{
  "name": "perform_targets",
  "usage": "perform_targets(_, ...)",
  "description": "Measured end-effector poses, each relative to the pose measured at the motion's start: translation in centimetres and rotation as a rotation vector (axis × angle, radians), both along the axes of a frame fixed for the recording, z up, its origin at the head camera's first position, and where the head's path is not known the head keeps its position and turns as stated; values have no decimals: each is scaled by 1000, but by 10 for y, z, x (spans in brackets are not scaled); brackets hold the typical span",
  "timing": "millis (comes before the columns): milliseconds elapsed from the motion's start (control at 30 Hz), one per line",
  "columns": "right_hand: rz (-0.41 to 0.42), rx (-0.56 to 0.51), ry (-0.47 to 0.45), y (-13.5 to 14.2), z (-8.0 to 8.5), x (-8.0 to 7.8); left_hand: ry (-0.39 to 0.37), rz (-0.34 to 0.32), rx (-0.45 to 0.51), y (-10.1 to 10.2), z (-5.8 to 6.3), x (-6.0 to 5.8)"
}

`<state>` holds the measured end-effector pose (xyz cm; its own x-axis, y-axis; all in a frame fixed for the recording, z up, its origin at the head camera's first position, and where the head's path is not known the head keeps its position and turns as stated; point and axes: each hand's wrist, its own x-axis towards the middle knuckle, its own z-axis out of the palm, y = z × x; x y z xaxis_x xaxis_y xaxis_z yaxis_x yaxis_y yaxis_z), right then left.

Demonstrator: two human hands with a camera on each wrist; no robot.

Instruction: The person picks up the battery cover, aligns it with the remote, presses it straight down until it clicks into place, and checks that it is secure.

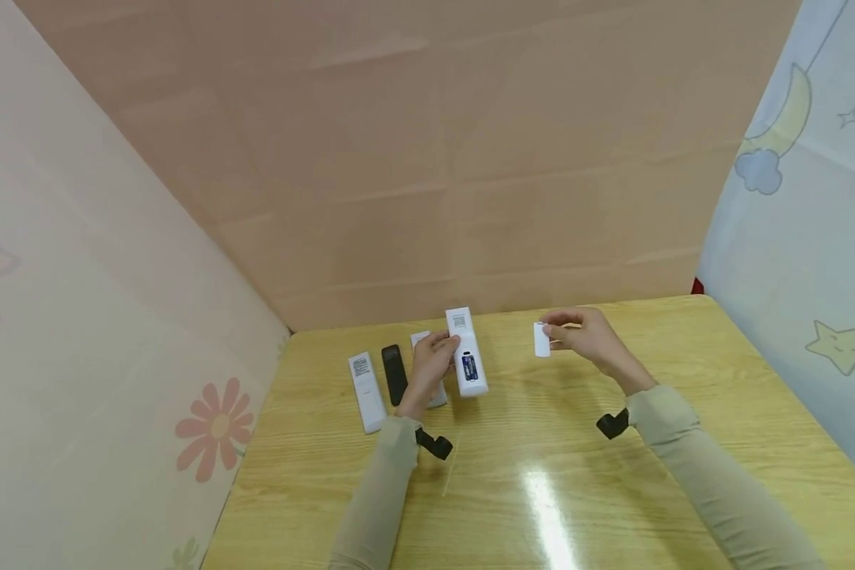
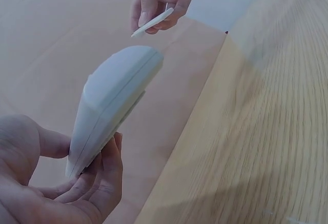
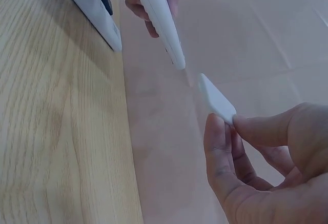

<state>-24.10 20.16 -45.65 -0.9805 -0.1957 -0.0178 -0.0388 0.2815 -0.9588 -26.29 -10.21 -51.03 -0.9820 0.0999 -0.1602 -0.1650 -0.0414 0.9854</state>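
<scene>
My left hand (image 1: 431, 366) grips a white remote control (image 1: 468, 340) by its side, its back turned up toward the head camera. The battery compartment is uncovered, and dark blue batteries (image 1: 470, 367) sit inside it. Off to the right, my right hand (image 1: 586, 339) pinches a small white battery cover (image 1: 541, 340) between thumb and fingers. In the right wrist view the cover (image 3: 217, 101) is held at its lower end, apart from the remote (image 3: 159, 16). The left wrist view shows the remote (image 2: 110, 96) edge-on, thumb on one side and fingers on the other.
On the wooden table (image 1: 499, 475), left of the held remote, lie a white remote (image 1: 368, 393), a black remote (image 1: 395, 374) and another white remote (image 1: 438, 396) partly hidden behind my left hand. A brown backdrop (image 1: 427, 198) rises at the table's far edge, with patterned sheets at both sides.
</scene>
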Motion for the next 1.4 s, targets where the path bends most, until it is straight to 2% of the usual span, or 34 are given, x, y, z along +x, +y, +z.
perform_targets(267, 1, -3, 10, -8, 2, 0, 43, -52, 32, 4, -4, -1)
perform_targets(467, -10, -17, 18, -14, 4, 0, 55, -60, 31, 11, -3, -2)
perform_targets(933, -13, -23, 7, -28, 9, 2, -10, -51, 20, 28, 2, -4)
perform_targets(1133, 4, -29, 8, -33, 7, 2, -13, -36, 26, 34, 3, -4)
perform_targets(1400, 14, -49, -1, -42, 3, 5, -5, -51, 30, 41, 4, -4)
